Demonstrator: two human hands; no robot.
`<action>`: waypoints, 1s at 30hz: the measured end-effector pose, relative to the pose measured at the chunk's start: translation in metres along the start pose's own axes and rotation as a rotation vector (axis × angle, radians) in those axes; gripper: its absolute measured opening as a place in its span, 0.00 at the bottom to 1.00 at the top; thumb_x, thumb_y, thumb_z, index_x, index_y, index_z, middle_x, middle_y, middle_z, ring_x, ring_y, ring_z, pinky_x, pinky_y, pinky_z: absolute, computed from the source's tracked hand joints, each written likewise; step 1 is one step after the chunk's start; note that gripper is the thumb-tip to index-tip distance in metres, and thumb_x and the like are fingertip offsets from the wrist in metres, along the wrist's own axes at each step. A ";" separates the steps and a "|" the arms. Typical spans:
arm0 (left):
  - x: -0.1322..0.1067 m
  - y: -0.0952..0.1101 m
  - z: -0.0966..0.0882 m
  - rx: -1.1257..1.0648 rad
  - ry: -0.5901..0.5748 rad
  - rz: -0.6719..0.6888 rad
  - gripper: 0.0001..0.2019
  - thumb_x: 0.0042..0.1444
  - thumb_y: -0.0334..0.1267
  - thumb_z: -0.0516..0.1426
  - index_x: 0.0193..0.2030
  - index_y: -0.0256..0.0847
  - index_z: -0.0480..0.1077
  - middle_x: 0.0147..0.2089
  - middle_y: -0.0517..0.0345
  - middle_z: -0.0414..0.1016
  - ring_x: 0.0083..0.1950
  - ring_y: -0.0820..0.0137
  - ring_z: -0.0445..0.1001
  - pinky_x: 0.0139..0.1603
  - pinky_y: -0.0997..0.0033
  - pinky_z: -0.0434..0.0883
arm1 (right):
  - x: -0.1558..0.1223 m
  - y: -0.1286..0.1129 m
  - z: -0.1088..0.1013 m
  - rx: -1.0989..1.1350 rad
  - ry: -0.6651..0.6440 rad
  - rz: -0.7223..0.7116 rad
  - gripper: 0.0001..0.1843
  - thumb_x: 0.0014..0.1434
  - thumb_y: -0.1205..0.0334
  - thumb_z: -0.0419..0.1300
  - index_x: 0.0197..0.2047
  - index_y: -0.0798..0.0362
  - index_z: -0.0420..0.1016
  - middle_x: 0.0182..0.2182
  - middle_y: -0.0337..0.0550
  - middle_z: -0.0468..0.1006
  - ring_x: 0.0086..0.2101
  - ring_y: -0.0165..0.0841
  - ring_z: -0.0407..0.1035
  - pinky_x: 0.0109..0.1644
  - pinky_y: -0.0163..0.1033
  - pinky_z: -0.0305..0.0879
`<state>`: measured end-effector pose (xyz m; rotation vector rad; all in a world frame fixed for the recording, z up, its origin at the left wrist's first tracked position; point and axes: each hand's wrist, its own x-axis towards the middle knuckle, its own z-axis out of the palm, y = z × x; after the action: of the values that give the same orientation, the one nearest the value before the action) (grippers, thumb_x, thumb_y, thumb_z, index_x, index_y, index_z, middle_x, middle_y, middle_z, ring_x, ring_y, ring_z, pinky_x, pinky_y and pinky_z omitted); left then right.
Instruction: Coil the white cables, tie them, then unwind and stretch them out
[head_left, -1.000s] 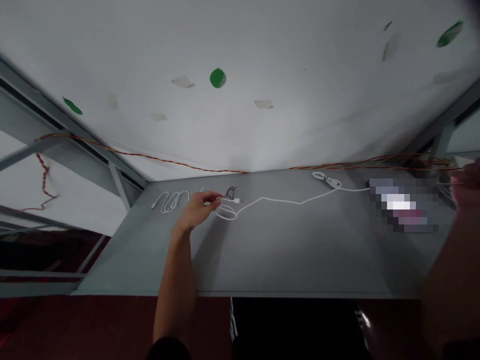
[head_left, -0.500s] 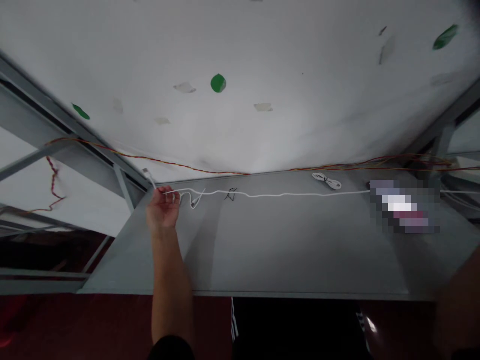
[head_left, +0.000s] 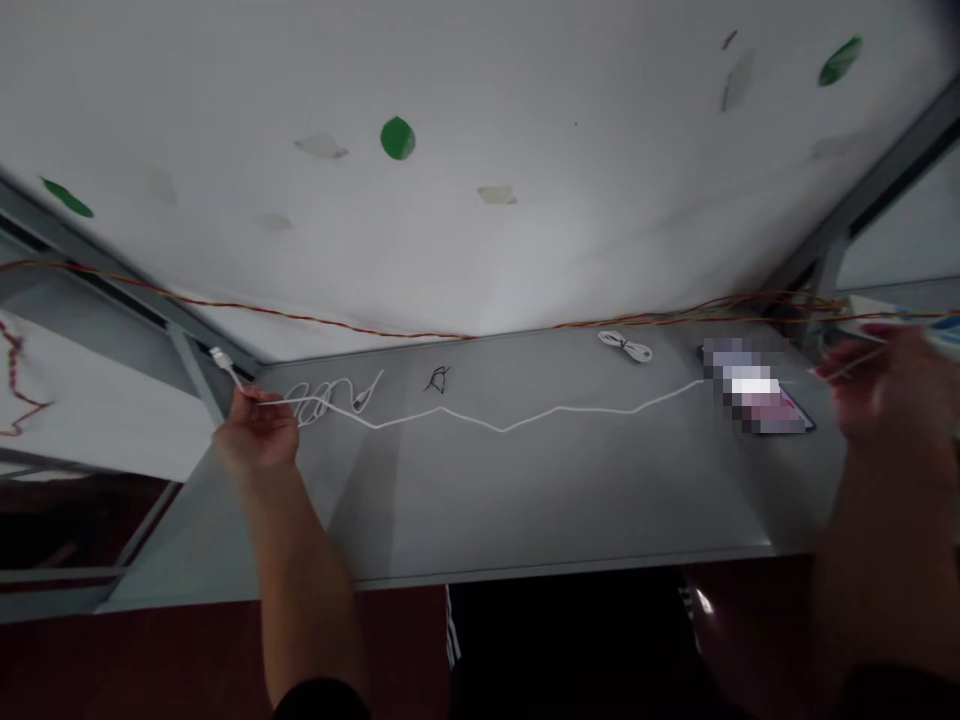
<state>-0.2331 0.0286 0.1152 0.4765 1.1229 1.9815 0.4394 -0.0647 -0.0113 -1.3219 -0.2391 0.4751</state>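
Observation:
A white USB cable (head_left: 442, 409) runs in a loose zigzag across the grey shelf. At the left, my left hand (head_left: 259, 435) is closed on the cable near its plug (head_left: 220, 357), which sticks up past the fingers. My right hand (head_left: 889, 385), smeared by motion, pinches the cable at the far right. Between the hands, the cable passes over or behind a phone (head_left: 787, 415) with a pixelated screen; I cannot tell which. Another white cable (head_left: 306, 402) lies in loose coils beside my left hand.
A bundled white cable (head_left: 625, 347) and a small black twist tie (head_left: 438, 379) lie on the grey shelf (head_left: 525, 510). Twisted red and yellow wires (head_left: 360, 325) run along the white back panel (head_left: 525, 100). Metal frame posts (head_left: 195, 370) stand at both ends.
My right hand has come into view at the right, holding the cable. The cable has gone from nearly straight to a slack zigzag. The view has shifted, and my left hand appears farther left.

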 end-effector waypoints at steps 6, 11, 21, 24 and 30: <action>-0.006 0.001 0.008 -0.095 0.101 -0.088 0.16 0.73 0.30 0.43 0.35 0.37 0.66 0.25 0.68 0.74 0.26 0.83 0.70 0.25 0.90 0.70 | 0.000 0.011 -0.008 0.075 -0.373 0.270 0.24 0.74 0.61 0.40 0.24 0.50 0.58 0.25 0.39 0.58 0.26 0.29 0.58 0.36 0.48 0.57; -0.010 -0.003 0.012 -0.087 0.059 -0.094 0.15 0.73 0.28 0.44 0.38 0.36 0.68 0.26 0.68 0.74 0.26 0.85 0.71 0.27 0.91 0.70 | 0.009 0.017 -0.011 -0.041 -0.350 0.281 0.23 0.74 0.56 0.44 0.25 0.50 0.54 0.28 0.41 0.61 0.29 0.32 0.61 0.38 0.49 0.57; -0.011 -0.006 0.013 -0.129 0.061 -0.104 0.11 0.69 0.23 0.46 0.40 0.31 0.68 0.26 0.63 0.72 0.24 0.82 0.72 0.26 0.85 0.70 | 0.012 0.023 -0.005 0.193 -0.300 0.406 0.22 0.72 0.51 0.51 0.26 0.51 0.61 0.26 0.39 0.66 0.28 0.33 0.58 0.36 0.43 0.53; -0.014 -0.006 0.016 -0.136 0.085 -0.108 0.11 0.69 0.24 0.47 0.39 0.31 0.68 0.26 0.63 0.73 0.24 0.82 0.73 0.26 0.85 0.70 | 0.010 0.021 -0.002 0.162 -0.268 0.437 0.23 0.74 0.54 0.46 0.27 0.50 0.63 0.26 0.40 0.66 0.28 0.33 0.59 0.36 0.44 0.52; -0.018 -0.006 0.019 -0.141 0.086 -0.092 0.14 0.71 0.25 0.46 0.37 0.30 0.70 0.26 0.62 0.74 0.25 0.83 0.73 0.26 0.86 0.70 | 0.015 0.026 -0.001 0.132 -0.266 0.411 0.24 0.73 0.55 0.47 0.25 0.51 0.63 0.26 0.42 0.66 0.29 0.34 0.59 0.36 0.46 0.51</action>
<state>-0.2074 0.0262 0.1215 0.2637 1.0293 1.9996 0.4478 -0.0542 -0.0386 -1.1769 -0.1513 1.0015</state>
